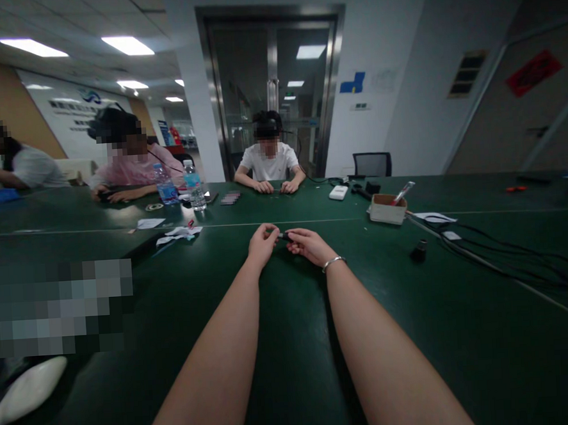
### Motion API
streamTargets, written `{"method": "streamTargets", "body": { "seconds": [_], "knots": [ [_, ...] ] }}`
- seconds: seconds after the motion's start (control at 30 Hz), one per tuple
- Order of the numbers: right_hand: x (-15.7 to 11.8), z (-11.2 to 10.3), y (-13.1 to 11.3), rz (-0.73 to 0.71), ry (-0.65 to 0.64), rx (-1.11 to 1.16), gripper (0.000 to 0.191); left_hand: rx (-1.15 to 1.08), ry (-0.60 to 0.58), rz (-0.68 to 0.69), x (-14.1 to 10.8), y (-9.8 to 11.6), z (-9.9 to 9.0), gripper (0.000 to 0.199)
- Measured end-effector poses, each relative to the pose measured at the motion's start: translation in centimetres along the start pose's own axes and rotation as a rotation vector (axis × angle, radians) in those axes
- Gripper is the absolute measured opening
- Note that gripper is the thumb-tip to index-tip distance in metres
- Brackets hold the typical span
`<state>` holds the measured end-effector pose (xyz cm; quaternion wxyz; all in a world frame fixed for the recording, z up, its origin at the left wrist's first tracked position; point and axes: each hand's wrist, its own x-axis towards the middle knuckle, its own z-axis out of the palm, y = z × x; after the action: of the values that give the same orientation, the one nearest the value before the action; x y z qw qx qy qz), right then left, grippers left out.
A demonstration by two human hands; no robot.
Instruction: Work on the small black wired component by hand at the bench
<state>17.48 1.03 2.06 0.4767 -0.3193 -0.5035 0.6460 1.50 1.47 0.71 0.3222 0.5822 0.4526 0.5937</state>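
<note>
My left hand and my right hand meet over the green table, in the middle of the view. Between them is a small black stick-shaped object with a paler, metal-looking left end; it resembles a USB stick, though it is too small to be sure. The thumb and fingers of my right hand pinch its black end. My left hand is closed in a pinch at the paler end. Fingertips partly cover the object. A silvery bracelet circles my right wrist.
Right of my hands stand an open box, a small dark object and black cables. To the left are crumpled papers and water bottles. A white mouse lies near left. Across sits a person; others sit left.
</note>
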Motion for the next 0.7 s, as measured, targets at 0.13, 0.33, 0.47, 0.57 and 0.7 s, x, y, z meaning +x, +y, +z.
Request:
{"method": "streamTargets", "body": {
  "seconds": [0.13,0.33,0.47,0.57,0.7],
  "knots": [
    [0.10,0.02,0.06,-0.001,0.030,-0.003,0.016,0.008,-0.039,-0.014,-0.09,0.07,0.07,0.019],
    [0.14,0.03,0.05,-0.008,0.071,0.027,0.014,-0.015,-0.061,-0.068,-0.25,0.56,0.13,0.017],
    [0.09,0.04,0.03,-0.012,0.076,0.033,0.012,0.011,-0.075,-0.057,-0.16,0.31,-0.06,0.020],
    [0.08,0.04,0.06,-0.012,0.074,0.034,0.012,0.048,-0.058,-0.009,-0.07,0.12,-0.21,0.021],
    [0.12,0.00,0.12,-0.013,0.074,0.038,0.014,0.036,-0.060,-0.007,-0.13,0.23,-0.21,0.022]
  ]
}}
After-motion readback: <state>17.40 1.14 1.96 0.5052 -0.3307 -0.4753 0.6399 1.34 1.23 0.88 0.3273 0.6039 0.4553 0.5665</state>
